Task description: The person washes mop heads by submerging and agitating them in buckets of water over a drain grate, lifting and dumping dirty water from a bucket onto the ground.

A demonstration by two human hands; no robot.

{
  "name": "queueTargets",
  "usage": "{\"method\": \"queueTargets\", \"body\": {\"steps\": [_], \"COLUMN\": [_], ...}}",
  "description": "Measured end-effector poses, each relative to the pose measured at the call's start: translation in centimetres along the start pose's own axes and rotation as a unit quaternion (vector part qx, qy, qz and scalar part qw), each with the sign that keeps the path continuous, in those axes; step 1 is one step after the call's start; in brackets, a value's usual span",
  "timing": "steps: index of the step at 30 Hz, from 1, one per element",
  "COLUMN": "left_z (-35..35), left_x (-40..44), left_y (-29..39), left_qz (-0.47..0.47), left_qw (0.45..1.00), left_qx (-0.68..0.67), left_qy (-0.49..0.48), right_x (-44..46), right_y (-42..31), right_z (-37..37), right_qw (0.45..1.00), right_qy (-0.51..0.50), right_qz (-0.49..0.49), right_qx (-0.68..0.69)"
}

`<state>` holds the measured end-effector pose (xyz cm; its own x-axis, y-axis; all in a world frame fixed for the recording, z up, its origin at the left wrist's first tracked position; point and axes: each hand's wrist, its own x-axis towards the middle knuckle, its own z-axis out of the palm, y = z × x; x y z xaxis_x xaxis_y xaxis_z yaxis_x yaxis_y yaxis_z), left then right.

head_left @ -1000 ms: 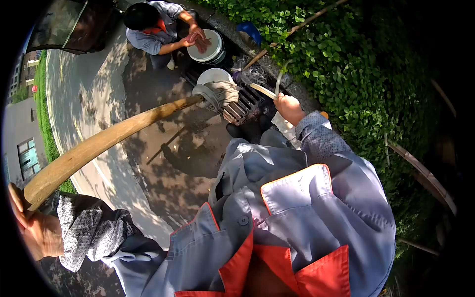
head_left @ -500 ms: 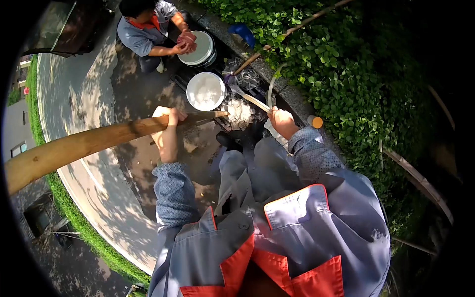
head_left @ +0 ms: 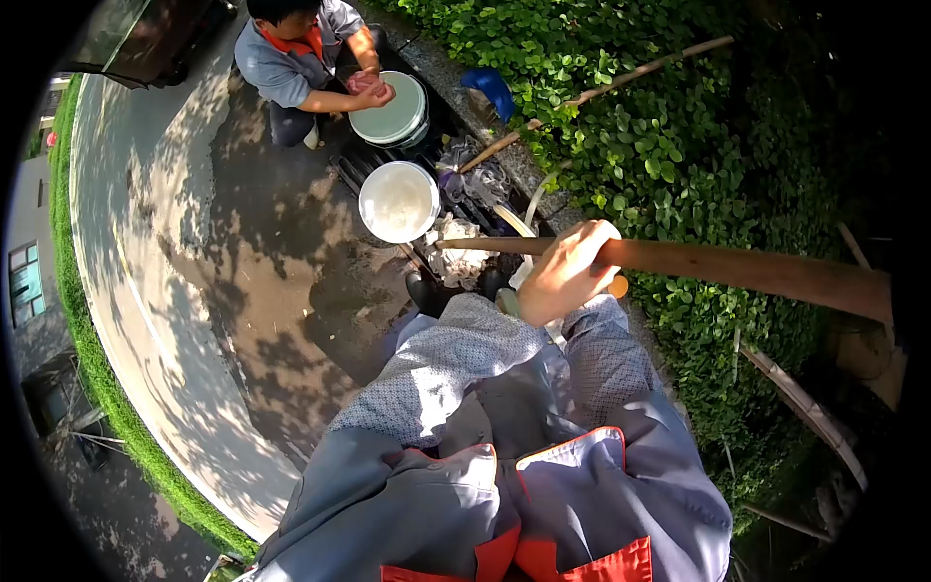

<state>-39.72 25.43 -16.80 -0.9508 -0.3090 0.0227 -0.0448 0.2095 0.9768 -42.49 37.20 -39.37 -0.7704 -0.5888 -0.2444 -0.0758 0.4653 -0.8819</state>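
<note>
My left hand is wrapped round the wooden handle of a mop. The handle runs from the right side down to the off-white rag head on the ground by my boots. My left arm crosses in front of my body. Behind it, my right sleeve shows, but the right hand is hidden and its fingers cannot be seen. Just beyond the mop head stands a white bucket with cloudy, whitish contents. A pale strip lies beyond the mop handle.
A co-worker crouches at a second bucket, holding a reddish cloth. Clear plastic bags and a blue item lie near the kerb. Leafy bushes line the right; a round orange thing sits beside them.
The mop handle has swung from the left side to the right, and my left hand has crossed over with it. My right hand, earlier seen gripping a pale strip, is now hidden.
</note>
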Motion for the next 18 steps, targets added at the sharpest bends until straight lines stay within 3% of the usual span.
{"method": "queueTargets", "body": {"steps": [3,4,5,6,8,9,10,12,14,16,18], "left_z": [3.8,3.8,3.2,2.0,-0.7,-2.3,-4.1,-8.0,-12.7,-17.5,-19.4], "left_x": [-3.0,-4.2,-5.1,-6.0,-8.0,-9.1,-10.6,-14.2,-16.9,-16.8,-17.7], "left_y": [-1.8,-2.6,-3.5,-4.9,-9.6,-12.9,-17.3,-27.2,-34.2,-36.5,-40.6], "left_qz": [0.025,0.046,0.065,0.053,-0.044,-0.100,-0.161,-0.295,-0.388,-0.448,-0.467], "left_qw": [0.992,0.990,0.986,0.979,0.981,0.981,0.979,0.950,0.892,0.779,0.761], "left_qx": [-0.036,-0.069,-0.100,-0.136,-0.134,-0.128,-0.112,-0.059,-0.103,-0.306,-0.262], "left_qy": [-0.117,-0.119,-0.120,-0.139,-0.135,-0.108,-0.057,0.083,0.208,0.314,0.367], "right_x": [1.3,1.4,1.8,1.6,1.5,1.7,1.7,2.3,3.1,3.9,4.7], "right_y": [2.8,5.6,5.6,4.9,2.6,5.3,4.6,3.0,2.3,0.3,-1.6], "right_z": [0.3,0.9,0.8,1.0,0.8,0.6,0.3,-0.8,-1.1,-1.1,-0.6], "right_qw": [0.936,0.904,0.922,0.908,0.906,0.898,0.850,0.862,0.920,0.931,0.924], "right_qy": [-0.105,-0.077,-0.123,-0.114,-0.099,-0.132,-0.110,-0.121,-0.168,-0.188,-0.203], "right_qz": [-0.048,-0.113,0.012,-0.024,-0.081,-0.069,-0.207,-0.230,-0.070,0.055,0.108], "right_qx": [-0.331,-0.405,-0.368,-0.403,-0.403,-0.414,-0.473,-0.436,-0.347,-0.307,-0.306]}}
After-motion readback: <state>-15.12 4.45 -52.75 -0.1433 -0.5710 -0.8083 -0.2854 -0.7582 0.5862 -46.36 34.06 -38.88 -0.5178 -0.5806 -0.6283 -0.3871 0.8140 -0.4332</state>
